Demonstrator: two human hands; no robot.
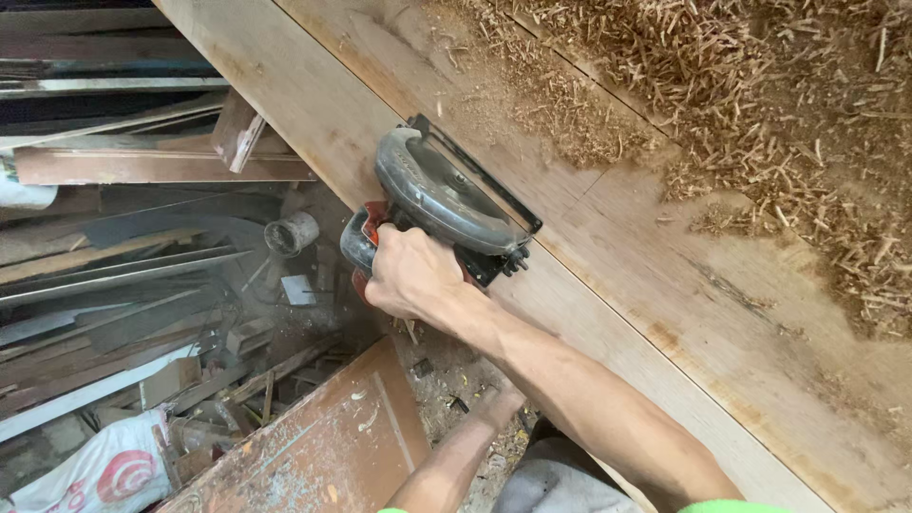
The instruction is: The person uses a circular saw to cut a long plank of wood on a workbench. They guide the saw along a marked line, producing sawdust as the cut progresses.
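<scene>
My right hand is shut on the handle of a grey circular saw with a red-and-black body. The saw rests on the near edge of a long wooden plank that runs diagonally across the view. Its round blade guard points away from me along the plank's edge. My left hand is lower down, below the plank's edge, and mostly hidden behind my right forearm; its fingers do not show clearly.
Thick wood shavings cover the plank's far upper right. Below on the left lie stacked boards and scrap wood, a short grey pipe piece, a paint-stained brown panel and a white sack.
</scene>
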